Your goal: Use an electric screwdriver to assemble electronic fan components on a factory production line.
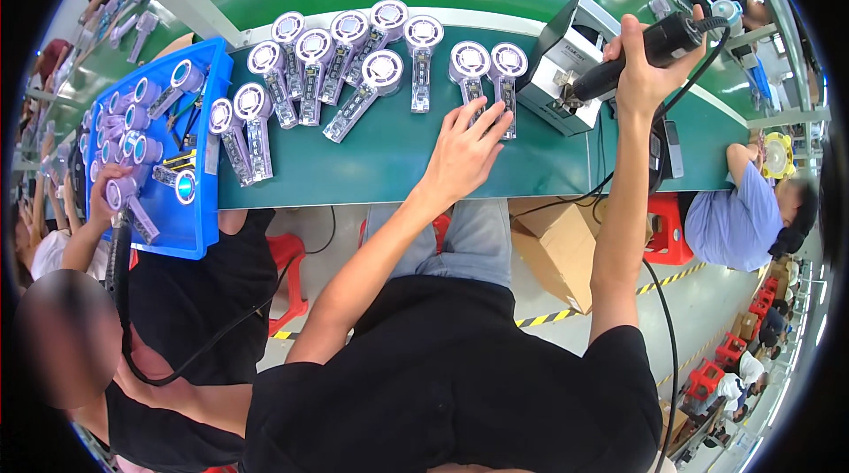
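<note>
My right hand (650, 66) is closed around a black electric screwdriver (623, 64) with a coiled cord. Its tip meets the front of a grey-and-black box that looks like a screw feeder (559, 75). Two lavender units like half-assembled handheld fans (469, 60) stand side by side just left of the box, round heads away from me. Over their handles lies my left hand (464, 150), fingers stretched out and apart; its fingertips appear to touch the handles. Several more such fans (381, 72) lie to the left, circuit boards showing in their open handles.
At the left, a blue bin (212, 155) full of similar parts overhangs the green table (389, 168). A co-worker's hand (108, 194) holds a fan there. Black cables (575, 201) hang off the near edge at right. A cardboard box (557, 247) and red stools (668, 230) stand below.
</note>
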Demonstrator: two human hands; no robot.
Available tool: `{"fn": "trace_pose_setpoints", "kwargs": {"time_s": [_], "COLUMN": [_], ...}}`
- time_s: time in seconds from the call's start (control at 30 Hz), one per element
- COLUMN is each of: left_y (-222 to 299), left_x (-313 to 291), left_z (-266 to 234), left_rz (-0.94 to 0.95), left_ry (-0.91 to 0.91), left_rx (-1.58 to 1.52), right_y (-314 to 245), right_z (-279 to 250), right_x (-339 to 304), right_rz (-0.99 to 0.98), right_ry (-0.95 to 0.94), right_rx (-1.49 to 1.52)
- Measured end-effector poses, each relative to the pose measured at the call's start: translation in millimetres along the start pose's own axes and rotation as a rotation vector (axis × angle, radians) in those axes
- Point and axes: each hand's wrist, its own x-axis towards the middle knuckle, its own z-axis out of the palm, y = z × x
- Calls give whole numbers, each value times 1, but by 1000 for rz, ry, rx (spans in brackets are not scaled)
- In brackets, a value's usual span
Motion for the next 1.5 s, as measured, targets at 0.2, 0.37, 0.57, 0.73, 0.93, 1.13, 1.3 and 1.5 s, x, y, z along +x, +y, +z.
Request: {"fn": "trace_pose_setpoints", "kwargs": {"time_s": [0.2, 0.37, 0.57, 0.73, 0.93, 1.13, 1.3, 1.5], "left_y": [-1, -1, -2, -1, -2, 0, -2, -1], "left_x": [-1, -1, -2, 0, -2, 1, 0, 1], "left_z": [0, 1, 3, 4, 3, 3, 2, 2], "left_rz": [-24, -46, -48, -34, -69, -33, -58, -60], "left_ry": [-36, -82, -43, -39, -61, -36, -56, -57], "left_rx": [5, -38, -20, -23, -30, -36, -28, -25], "right_y": [11, -28, -12, -2, 1, -19, -17, -6], "right_z": [10, 10, 1, 1, -2, 22, 40, 41], "right_x": [-31, -29, -1, -5, -2, -51, -72, -77], "right_rz": [216, -46, -97, -30, 124, 121, 75, 40], "right_ry": [28, 124, 43, -17, 11, 1, -33, -74], "right_rx": [160, 117, 10, -27, 112, 295, 338, 238]}}
